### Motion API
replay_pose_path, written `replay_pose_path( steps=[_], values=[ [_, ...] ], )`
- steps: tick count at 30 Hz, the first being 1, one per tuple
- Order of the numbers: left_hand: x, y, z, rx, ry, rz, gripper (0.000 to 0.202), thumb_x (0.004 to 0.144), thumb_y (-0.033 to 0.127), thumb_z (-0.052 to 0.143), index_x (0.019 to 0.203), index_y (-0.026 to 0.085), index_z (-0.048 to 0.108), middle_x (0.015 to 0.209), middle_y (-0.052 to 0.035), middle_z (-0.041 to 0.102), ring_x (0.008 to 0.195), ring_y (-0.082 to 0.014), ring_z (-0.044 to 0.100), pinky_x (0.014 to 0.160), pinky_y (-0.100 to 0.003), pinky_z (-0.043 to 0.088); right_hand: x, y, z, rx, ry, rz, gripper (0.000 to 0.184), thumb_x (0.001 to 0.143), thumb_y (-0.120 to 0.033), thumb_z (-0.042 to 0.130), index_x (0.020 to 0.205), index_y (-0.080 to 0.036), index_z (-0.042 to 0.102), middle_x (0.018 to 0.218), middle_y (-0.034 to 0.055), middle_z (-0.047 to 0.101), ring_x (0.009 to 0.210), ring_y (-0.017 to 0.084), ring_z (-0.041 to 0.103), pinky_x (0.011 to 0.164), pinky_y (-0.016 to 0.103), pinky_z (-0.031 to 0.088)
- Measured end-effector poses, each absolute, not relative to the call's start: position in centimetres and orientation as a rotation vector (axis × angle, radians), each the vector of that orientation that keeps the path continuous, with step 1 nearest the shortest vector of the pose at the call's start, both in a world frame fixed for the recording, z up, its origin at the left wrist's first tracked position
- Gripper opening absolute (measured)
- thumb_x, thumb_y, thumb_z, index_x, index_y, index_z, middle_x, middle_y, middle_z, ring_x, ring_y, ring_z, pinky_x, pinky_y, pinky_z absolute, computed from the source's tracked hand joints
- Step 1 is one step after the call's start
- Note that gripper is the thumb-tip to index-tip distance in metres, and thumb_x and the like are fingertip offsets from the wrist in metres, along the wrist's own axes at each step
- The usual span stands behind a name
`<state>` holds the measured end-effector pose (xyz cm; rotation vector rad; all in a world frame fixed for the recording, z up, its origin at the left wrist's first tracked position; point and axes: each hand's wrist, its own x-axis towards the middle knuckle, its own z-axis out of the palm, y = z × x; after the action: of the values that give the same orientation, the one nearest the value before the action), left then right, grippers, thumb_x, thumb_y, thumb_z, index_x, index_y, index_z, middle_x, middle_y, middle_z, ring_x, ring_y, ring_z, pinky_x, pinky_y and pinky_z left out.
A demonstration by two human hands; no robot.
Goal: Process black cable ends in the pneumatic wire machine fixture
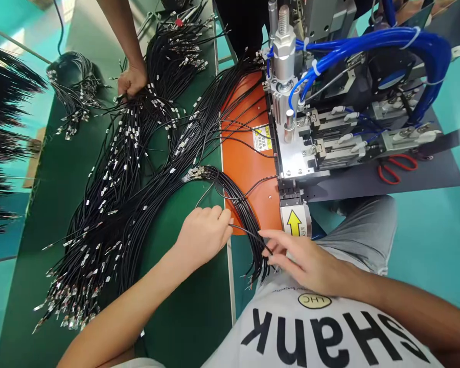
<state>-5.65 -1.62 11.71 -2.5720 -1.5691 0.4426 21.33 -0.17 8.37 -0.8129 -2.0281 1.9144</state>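
My left hand [205, 235] is closed around a thin black cable [243, 228], knuckles up, over the edge of the green table. That cable runs right from my fist to my right hand [302, 258], whose fingers curl loosely about it near its end, index finger and thumb apart. Beneath the cable a bundle of black cables [237, 191] arches over the orange plate [249, 158]; its metal-tipped ends [195, 174] lie on the table and its stripped wire ends hang near my lap. Another cable loops from near my left hand to the machine.
A large heap of black cables [130, 204] covers much of the green table [176, 306]. At the far side a co-worker's hand [132, 81] grips some cables. The machine [291, 128] with blue air hoses [387, 38] stands right, near red-handled scissors [396, 168]. A coiled bundle [74, 82] lies far left.
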Motion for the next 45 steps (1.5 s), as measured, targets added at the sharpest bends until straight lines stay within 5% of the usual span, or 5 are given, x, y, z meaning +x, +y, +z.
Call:
replay_pose_path(
  steps=[6,13,22,27,45],
  values=[
    [1.1,-2.3,9.7,-2.69,-1.462,-0.003,0.03,0.095,0.014,0.045,0.124,0.011,0.054,0.101,-0.0121,0.066,0.09,-0.0238,0.06,0.076,-0.037,0.042,21.3,1.0,6.4,-1.064,-1.585,1.868,0.018,0.101,-0.024,0.046,0.118,-0.025,0.048,0.082,-0.0012,0.067,0.069,0.012,0.062,0.065,0.027,0.05],
    [-0.5,-0.4,6.1,-2.774,-1.559,-0.443,0.027,0.096,0.008,0.043,0.119,0.014,0.055,0.087,-0.0078,0.065,0.079,-0.0188,0.058,0.069,-0.03,0.044,24.3,2.0,5.3,-1.191,-1.579,1.711,0.042,0.087,-0.024,0.069,0.127,-0.025,0.058,0.102,0.0044,0.073,0.082,0.015,0.068,0.077,0.032,0.056],
    [2.4,-0.8,6.4,-2.692,-1.636,-0.326,0.036,0.095,0.015,0.049,0.131,0.01,0.049,0.113,-0.0181,0.065,0.1,-0.028,0.06,0.081,-0.04,0.046,23.2,2.2,5.3,-1.226,-1.836,1.154,0.012,0.093,-0.024,0.06,0.089,-0.024,0.071,0.084,0.0011,0.074,0.071,0.015,0.065,0.069,0.03,0.053],
    [4.5,0.3,5.1,-2.954,-1.519,-0.573,0.025,0.097,0.012,0.044,0.12,0.013,0.054,0.092,-0.0091,0.067,0.083,-0.0198,0.06,0.072,-0.033,0.047,23.8,2.6,5.1,-1.263,-1.843,1.068,0.01,0.089,-0.019,0.059,0.081,-0.023,0.065,0.07,-0.0012,0.065,0.062,0.013,0.057,0.061,0.028,0.046],
    [4.2,2.1,6.8,-3.053,-1.952,-1.143,0.018,0.097,0.02,0.053,0.11,0.02,0.066,0.101,-0.006,0.074,0.087,-0.015,0.07,0.078,-0.026,0.058,24.3,5.0,4.0,-1.222,-1.202,1.775,0.022,0.08,-0.045,0.073,0.08,-0.025,0.065,0.068,-0.004,0.064,0.051,0.011,0.054,0.048,0.025,0.047]
  ],
)
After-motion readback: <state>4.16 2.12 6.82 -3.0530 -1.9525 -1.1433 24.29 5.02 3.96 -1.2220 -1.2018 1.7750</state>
